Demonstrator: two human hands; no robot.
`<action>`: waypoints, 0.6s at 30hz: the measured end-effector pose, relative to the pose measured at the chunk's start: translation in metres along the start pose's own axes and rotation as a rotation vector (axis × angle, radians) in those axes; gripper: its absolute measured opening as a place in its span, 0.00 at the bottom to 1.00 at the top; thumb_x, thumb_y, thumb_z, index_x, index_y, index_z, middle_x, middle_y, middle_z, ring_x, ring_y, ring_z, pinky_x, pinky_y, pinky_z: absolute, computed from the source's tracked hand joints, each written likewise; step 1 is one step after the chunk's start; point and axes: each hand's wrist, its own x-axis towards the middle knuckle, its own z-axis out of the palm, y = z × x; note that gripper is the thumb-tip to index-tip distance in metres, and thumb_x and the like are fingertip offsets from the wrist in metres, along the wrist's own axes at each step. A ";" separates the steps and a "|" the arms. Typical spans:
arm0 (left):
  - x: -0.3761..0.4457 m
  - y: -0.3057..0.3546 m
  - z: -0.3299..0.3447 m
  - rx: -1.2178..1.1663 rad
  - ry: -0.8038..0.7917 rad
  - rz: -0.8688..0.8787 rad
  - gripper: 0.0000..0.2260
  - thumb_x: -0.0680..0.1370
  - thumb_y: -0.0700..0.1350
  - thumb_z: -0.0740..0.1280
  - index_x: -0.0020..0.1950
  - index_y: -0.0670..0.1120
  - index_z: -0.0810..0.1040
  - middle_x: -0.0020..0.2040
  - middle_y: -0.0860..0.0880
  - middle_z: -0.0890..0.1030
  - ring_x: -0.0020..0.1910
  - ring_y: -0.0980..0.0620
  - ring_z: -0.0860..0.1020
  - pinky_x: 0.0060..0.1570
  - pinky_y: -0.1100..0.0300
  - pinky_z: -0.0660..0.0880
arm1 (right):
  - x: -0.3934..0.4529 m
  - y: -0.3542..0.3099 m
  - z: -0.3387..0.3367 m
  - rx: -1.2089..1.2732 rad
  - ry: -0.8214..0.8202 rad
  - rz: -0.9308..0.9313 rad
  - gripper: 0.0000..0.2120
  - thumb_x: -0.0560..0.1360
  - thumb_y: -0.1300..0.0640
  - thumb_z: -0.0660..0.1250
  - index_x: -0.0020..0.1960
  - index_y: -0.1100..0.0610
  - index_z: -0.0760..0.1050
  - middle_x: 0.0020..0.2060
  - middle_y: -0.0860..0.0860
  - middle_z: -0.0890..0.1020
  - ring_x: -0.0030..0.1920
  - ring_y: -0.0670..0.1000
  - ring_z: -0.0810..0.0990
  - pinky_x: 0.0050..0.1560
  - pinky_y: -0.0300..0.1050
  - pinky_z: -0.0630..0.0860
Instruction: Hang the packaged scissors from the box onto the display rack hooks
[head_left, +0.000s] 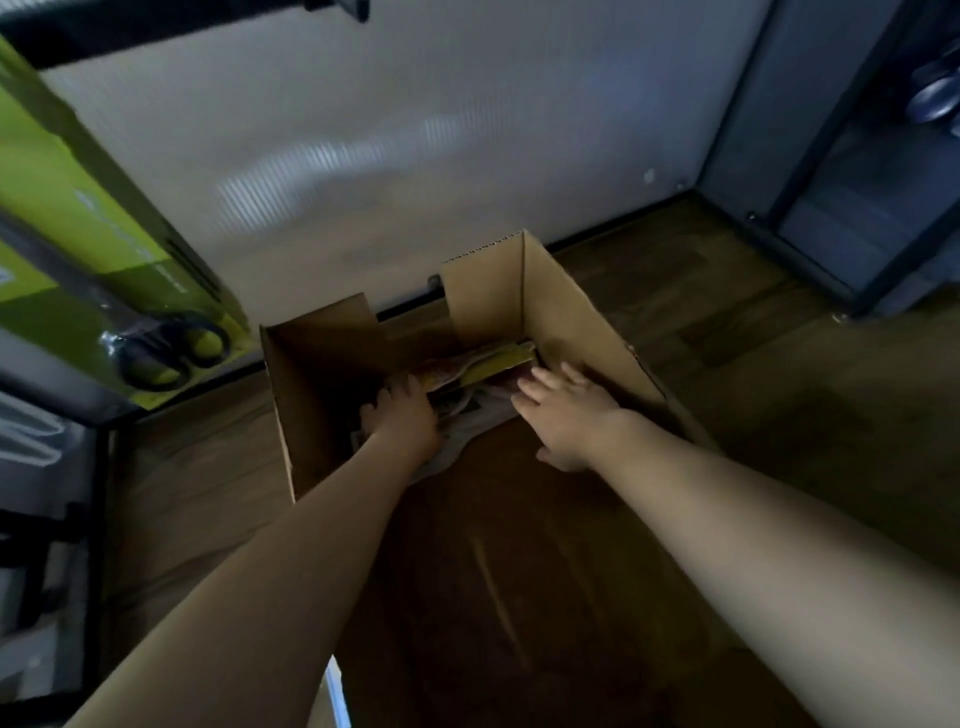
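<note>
1. Head view, looking down. An open brown cardboard box (571, 322) sits on a dark wood-grain floor (727, 322), its flaps standing up, close to a pale ribbed wall panel (389, 130).
2. Inside the box: a heap of packaged items, blurred. Topmost is a yellow-green carded package (493, 361) lying tilted near the far right corner; pale plastic wrapping (467, 421) below it. Contents of the packs cannot be read here.
3. Left hand (402, 415) reaches into the box at the left side of the heap, fingers curled down into the packages; whether they grip one cannot be told, fingertips hidden.
4. Right hand (563, 410) is over the right side of the heap, fingers straight and spread, lying flat against the packs just beside the yellow-green package.
5. Far left, well apart from the box: black-handled scissors on a lime-green backing card (166, 348), hanging on the dark metal display rack (104, 467). More lime-green packaging above it.
6. Upper right: a grey cabinet (857, 156), blurred.
</note>
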 end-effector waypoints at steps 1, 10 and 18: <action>0.001 -0.002 0.002 -0.006 -0.004 -0.021 0.34 0.79 0.50 0.61 0.76 0.41 0.45 0.75 0.40 0.56 0.71 0.40 0.61 0.64 0.46 0.64 | 0.003 0.000 0.002 -0.002 -0.013 0.004 0.34 0.80 0.54 0.60 0.78 0.57 0.44 0.77 0.54 0.45 0.77 0.55 0.40 0.75 0.56 0.40; -0.005 -0.017 -0.007 -0.092 0.113 -0.075 0.19 0.80 0.39 0.58 0.71 0.49 0.63 0.58 0.41 0.75 0.54 0.41 0.76 0.41 0.52 0.71 | 0.037 0.001 0.013 0.047 0.016 0.157 0.37 0.77 0.57 0.62 0.78 0.57 0.43 0.77 0.55 0.46 0.77 0.56 0.42 0.75 0.57 0.42; -0.027 -0.026 -0.044 -0.080 0.347 -0.094 0.15 0.76 0.37 0.66 0.62 0.43 0.70 0.66 0.41 0.63 0.50 0.42 0.75 0.38 0.54 0.68 | 0.063 -0.010 0.018 0.135 0.145 0.300 0.36 0.77 0.57 0.63 0.77 0.57 0.47 0.77 0.56 0.49 0.76 0.57 0.45 0.75 0.58 0.46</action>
